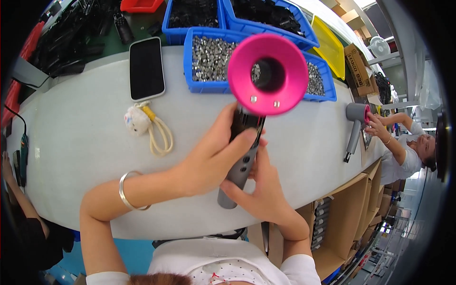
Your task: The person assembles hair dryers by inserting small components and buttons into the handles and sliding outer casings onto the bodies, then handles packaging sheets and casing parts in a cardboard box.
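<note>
Pink and grey, the hair dryer (254, 102) is held upright above the near edge of the white tabletop (80, 137), its ring-shaped head facing the camera. The left hand (211, 159) wraps the grey handle from the left, fingers pressed together around it and thumb laid across the front. The right hand (263, 190) cups the handle's lower part, fingertips pinching it near the base. Along the far edge sit a blue bin of small metal parts (211, 59) and a dark phone (146, 68) (with a plush charm (137, 119) on a cord). At the right edge another person's hand (375, 126) touches a second dryer (356, 126).
</note>
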{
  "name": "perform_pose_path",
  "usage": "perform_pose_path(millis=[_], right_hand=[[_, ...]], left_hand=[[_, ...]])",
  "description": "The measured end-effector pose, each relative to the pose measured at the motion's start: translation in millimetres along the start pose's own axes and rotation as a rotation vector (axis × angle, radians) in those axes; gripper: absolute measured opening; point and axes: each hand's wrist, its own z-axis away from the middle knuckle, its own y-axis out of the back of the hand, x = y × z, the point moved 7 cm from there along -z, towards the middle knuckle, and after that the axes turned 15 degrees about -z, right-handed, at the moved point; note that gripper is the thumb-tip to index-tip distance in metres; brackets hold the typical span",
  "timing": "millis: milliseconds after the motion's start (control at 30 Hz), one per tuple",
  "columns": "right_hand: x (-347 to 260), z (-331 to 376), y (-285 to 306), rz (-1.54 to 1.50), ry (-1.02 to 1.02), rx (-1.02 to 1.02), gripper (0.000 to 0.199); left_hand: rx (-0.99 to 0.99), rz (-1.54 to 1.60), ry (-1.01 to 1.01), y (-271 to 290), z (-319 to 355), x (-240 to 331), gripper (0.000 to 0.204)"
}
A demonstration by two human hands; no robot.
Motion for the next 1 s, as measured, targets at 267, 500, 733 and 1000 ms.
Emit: perform_pose_path(millis=[267,500,733,1000], right_hand=[[-24,-75,102,0.110,0.088,0.232,0.016],[-38,-246,178,0.822,0.445,0.375,0.017],[5,-350,190,1.061,-0.089,0.165,0.023],[11,-357,186,1.017,-0.014,0.001,0.038]], left_hand=[[-0.091,-0.139,0.066,13,33,-19,0.035],[-0.079,-0.081,0.137,4,32,-51,0.038],[-0.062,-0.031,0.152,16,38,-60,0.040],[-0.075,-0.021,0.151,17,38,-55,0.044]])
